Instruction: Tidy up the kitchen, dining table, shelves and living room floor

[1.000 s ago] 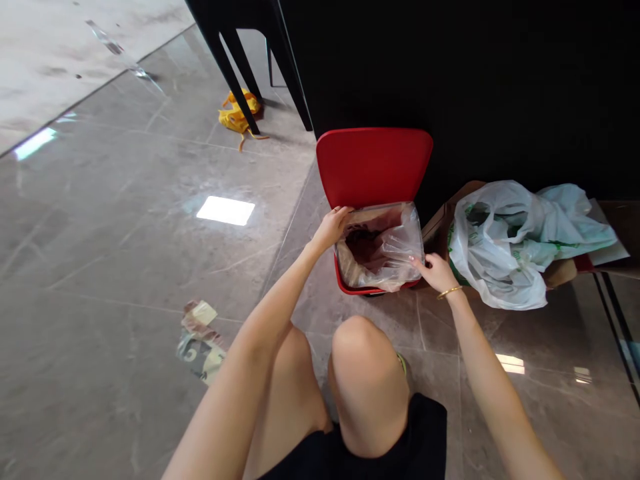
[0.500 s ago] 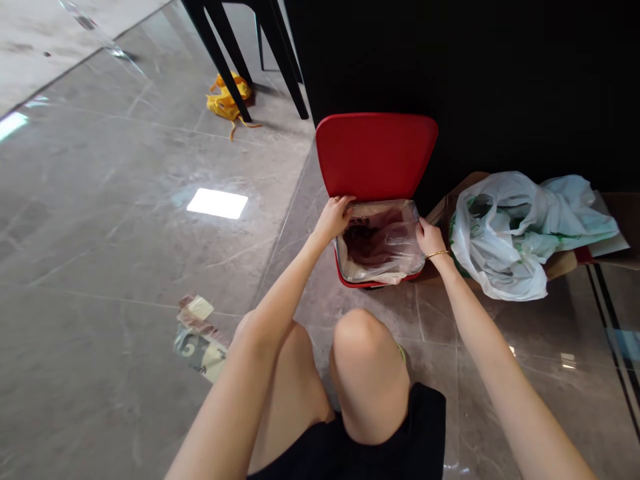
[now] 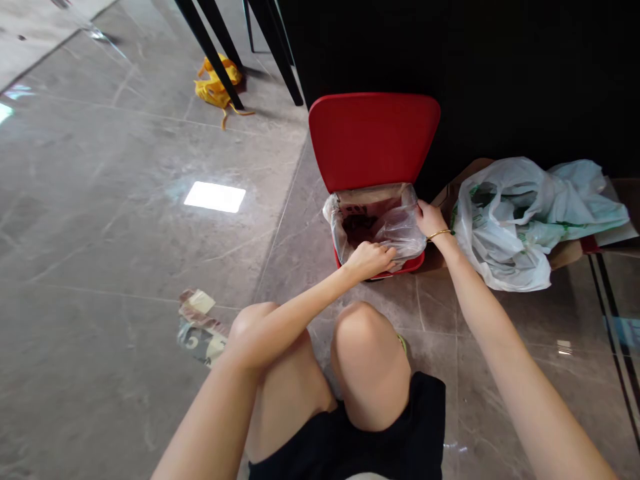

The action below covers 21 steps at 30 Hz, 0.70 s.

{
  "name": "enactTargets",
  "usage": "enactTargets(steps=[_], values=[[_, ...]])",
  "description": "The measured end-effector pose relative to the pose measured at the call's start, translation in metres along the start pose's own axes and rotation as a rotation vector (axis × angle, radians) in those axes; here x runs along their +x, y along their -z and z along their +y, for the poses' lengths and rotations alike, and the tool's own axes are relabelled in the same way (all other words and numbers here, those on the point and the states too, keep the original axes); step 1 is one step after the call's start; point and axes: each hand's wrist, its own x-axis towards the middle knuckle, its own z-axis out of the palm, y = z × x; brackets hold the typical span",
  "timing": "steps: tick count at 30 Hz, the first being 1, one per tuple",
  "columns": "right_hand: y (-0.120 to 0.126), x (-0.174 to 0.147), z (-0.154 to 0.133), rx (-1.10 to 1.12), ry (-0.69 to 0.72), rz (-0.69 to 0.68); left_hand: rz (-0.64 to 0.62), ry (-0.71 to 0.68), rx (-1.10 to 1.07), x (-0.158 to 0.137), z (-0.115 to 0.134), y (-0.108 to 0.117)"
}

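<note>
A red trash can (image 3: 419,262) stands on the floor in front of my knees, its red lid (image 3: 375,141) tipped up against the black panel. Inside it sits a clear trash bag (image 3: 403,230), folded over the rim, with dark stuff at the bottom. My left hand (image 3: 371,260) is at the near edge of the rim, fingers curled over the bag there. At the right edge my right hand (image 3: 430,221), with a bracelet on the wrist, pinches the bag. The bag bunches up loosely at the left corner of the rim.
White plastic bags (image 3: 515,220) lie on cardboard to the right of the can. A torn wrapper (image 3: 201,327) rests on the tiles left of my legs. Farther off, a yellow cloth-like item (image 3: 217,85) lies by black chair legs (image 3: 277,53). A black panel (image 3: 500,80) rises behind.
My left hand has moved from the can's left back corner to its near edge. My right hand stays at the right edge. The view has tilted slightly down.
</note>
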Motion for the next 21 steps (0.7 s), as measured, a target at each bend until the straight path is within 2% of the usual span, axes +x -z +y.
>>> enactTargets(steps=[3,7,9,11,13,16,18,21], values=[[0.002,0.002,-0.002,-0.017,-0.008,-0.029,0.061,-0.008,0.07,0.001,0.008,-0.01],[0.0,-0.003,-0.001,-0.008,0.005,-0.03,0.033,0.008,0.04,-0.001,0.011,-0.01],[-0.003,-0.008,0.002,0.005,0.011,-0.022,0.048,-0.039,-0.055,-0.007,0.005,-0.002],[-0.006,-0.014,0.004,0.019,0.005,-0.001,0.135,-0.042,-0.16,-0.014,-0.01,0.008],[-0.009,-0.019,0.006,0.029,-0.003,0.019,0.314,0.142,-0.214,-0.02,-0.031,0.017],[-0.011,-0.025,0.008,0.038,-0.005,0.033,0.567,0.564,-0.246,-0.024,-0.068,0.019],[-0.012,-0.027,0.008,0.041,-0.001,0.035,0.59,0.701,-0.317,-0.022,-0.088,0.012],[-0.01,-0.029,0.009,0.05,0.005,0.04,0.518,0.734,-0.429,-0.015,-0.106,-0.003]])
